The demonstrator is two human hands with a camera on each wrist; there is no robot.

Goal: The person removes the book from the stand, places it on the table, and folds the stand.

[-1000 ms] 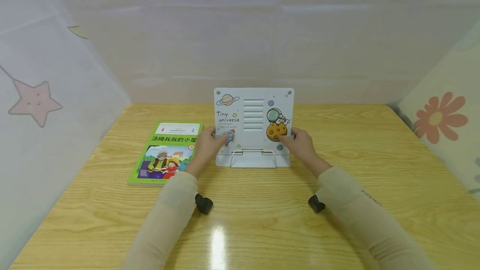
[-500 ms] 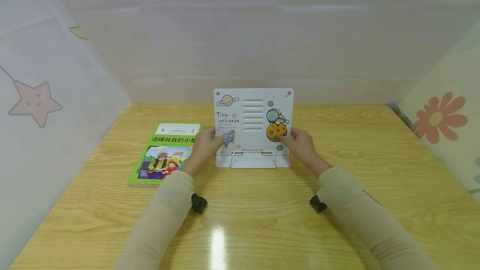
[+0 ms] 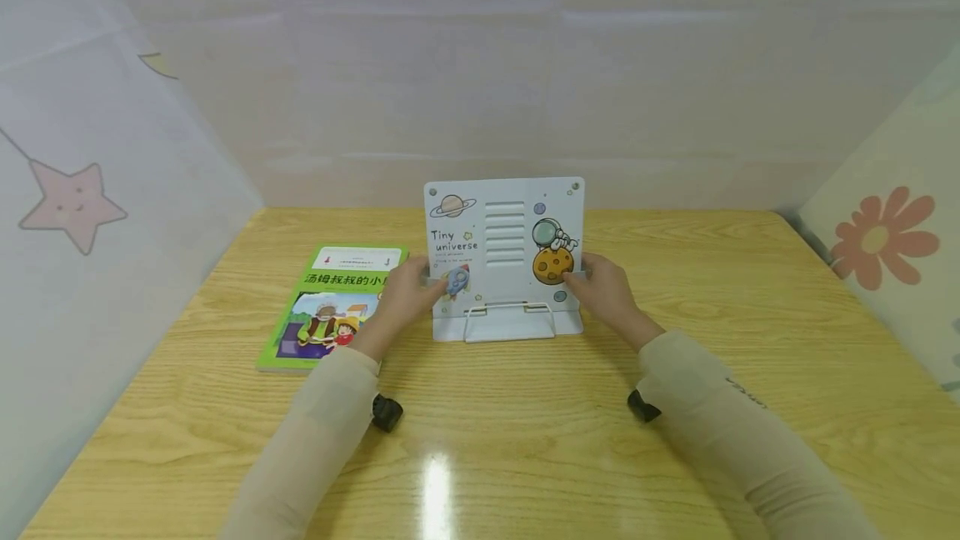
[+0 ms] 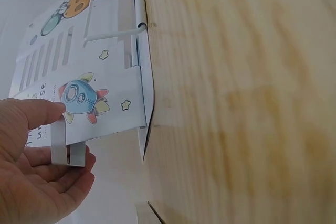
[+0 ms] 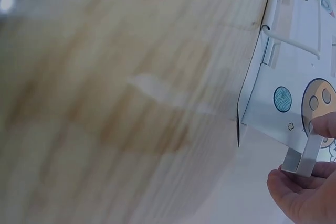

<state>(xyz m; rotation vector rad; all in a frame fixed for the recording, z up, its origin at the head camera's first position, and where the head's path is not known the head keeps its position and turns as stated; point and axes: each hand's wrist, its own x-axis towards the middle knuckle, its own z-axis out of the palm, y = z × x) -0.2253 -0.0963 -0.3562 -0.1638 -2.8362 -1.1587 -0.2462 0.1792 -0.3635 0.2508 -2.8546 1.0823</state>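
Note:
A white book stand [image 3: 504,240] printed with a planet, a rocket and an astronaut stands upright on the table, its wire holder folded out at the bottom front. My left hand [image 3: 405,294] grips its left edge, thumb in front and fingers behind. In the left wrist view that thumb lies by the rocket print, next to a metal side clip [image 4: 60,142]. At the right edge my right hand [image 3: 606,292] grips the stand likewise. In the right wrist view its thumb presses on another metal clip [image 5: 307,156], with the fingers curled beneath.
A green picture book [image 3: 330,307] lies flat on the wooden table [image 3: 517,440], left of the stand and partly behind my left hand. Pale cloth walls [image 3: 525,82] with printed shapes enclose the table at the back and sides.
The stand has shifted slightly toward me and turned a little, its left side now lower in view. My left forearm has moved slightly left; both hands keep their hold.

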